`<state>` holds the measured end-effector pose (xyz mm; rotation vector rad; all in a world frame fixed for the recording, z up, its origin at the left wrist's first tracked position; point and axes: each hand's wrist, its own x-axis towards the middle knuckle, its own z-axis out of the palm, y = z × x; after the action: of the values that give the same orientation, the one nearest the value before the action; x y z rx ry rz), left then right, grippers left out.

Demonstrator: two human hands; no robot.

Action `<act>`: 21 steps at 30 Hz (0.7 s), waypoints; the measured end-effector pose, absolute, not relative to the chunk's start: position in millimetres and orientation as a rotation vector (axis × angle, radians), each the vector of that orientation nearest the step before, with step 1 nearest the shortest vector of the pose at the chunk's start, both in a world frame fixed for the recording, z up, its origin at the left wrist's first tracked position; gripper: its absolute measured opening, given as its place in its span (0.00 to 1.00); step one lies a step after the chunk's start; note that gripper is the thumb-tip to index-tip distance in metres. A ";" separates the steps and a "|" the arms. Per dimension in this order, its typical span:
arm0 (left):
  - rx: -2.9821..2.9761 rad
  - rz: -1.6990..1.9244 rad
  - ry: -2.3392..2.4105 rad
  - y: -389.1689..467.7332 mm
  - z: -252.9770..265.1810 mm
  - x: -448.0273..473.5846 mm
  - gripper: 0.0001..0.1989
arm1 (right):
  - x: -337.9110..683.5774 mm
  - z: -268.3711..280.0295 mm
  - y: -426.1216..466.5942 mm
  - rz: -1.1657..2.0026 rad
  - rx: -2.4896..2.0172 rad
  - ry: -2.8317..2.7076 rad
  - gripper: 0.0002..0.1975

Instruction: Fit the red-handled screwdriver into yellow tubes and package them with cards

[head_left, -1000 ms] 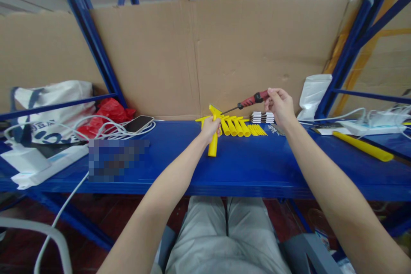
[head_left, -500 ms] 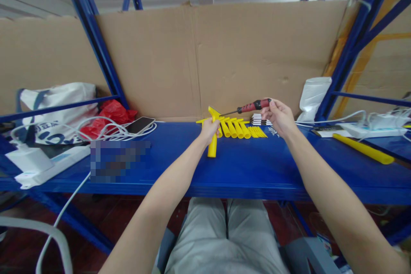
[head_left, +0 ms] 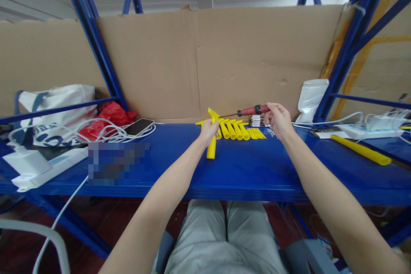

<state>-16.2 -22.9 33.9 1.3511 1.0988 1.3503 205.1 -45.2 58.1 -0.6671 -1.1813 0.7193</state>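
Note:
My left hand (head_left: 210, 130) is wrapped round a yellow scraper (head_left: 211, 150), its handle pointing down toward me and its head tilted up. In my right hand (head_left: 278, 119) is the end of a screwdriver with a dark red and black handle (head_left: 252, 111). The screwdriver's thin shaft (head_left: 228, 115) runs left to the scraper's head; whether the tip sits in a screw is too small to tell. Just behind and right of my left hand lie several yellow scraper handles (head_left: 238, 132) in a row. Small flat yellow pieces (head_left: 257, 133) are lined up beside them.
Stacked small black-and-white pieces (head_left: 256, 120) and scattered screws (head_left: 271, 132) lie near my right hand. A yellow tube (head_left: 361, 150) and a power strip (head_left: 362, 131) are on the right. Phone (head_left: 139, 127), cables, red bag (head_left: 107, 119) and charger (head_left: 27, 162) stand left. Cardboard (head_left: 250, 60) walls the back.
The view has shifted slightly. My right fingers have changed their position on the screwdriver's end, and its handle looks turned. My left hand still holds the scraper in place.

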 end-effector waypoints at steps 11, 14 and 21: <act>1.357 1.368 1.087 -26.9 34.8 -13.9 0.12 | 204.9 57.7 -46.5 0.730 -0.723 -1.148 0.22; 1.341 1.373 1.079 -23.2 32.8 -14.7 0.12 | 204.2 58.2 -47.9 0.788 -0.696 -1.173 0.22; 1.314 1.354 1.084 -18.8 31.3 -16.1 0.12 | 203.6 56.7 -48.2 0.800 -0.614 -1.255 0.19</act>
<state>-16.1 -18.8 31.3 1.3137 1.0836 1.3540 203.6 -48.2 56.7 -0.6136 -1.2553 0.7995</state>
